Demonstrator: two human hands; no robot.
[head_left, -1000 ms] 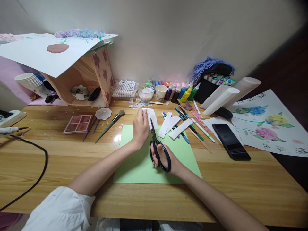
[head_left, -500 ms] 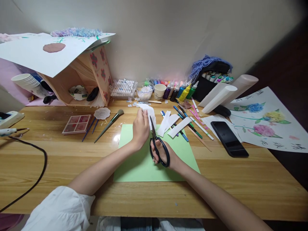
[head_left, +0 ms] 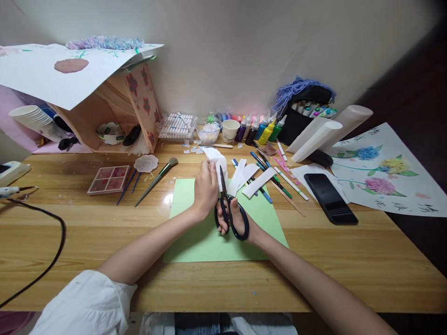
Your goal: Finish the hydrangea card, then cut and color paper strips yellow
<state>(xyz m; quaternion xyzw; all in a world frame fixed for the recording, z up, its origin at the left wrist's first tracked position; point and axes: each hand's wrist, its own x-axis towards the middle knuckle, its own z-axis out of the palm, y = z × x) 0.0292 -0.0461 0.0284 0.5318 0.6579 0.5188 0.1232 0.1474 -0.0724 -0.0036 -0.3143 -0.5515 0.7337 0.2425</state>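
Note:
My left hand [head_left: 206, 188] is closed on a piece of white paper [head_left: 217, 157], which sticks up beyond the fingers. In my right hand [head_left: 239, 218] is a pair of black-handled scissors [head_left: 224, 190], thumb and fingers through the loops. The blades point away from me and lie against the paper beside my left fingers. Both hands are above a green sheet of paper [head_left: 195, 246]. Just right of the scissors lie several cut white paper strips [head_left: 259, 183], partly on the green sheet and over some pens.
Pens [head_left: 283, 188], paint bottles [head_left: 267, 132], a paper cup [head_left: 230, 130] and a marker box [head_left: 176, 125] stand or lie beyond. A phone [head_left: 331, 199] and flower drawing [head_left: 387, 172] are right. Left are a makeup brush [head_left: 157, 180], a palette [head_left: 109, 180] and a cardboard box [head_left: 141, 102].
The scissors' handles have spread wider apart as my right fingers opened. My left hand keeps hold of the white paper, and the view has shifted slightly.

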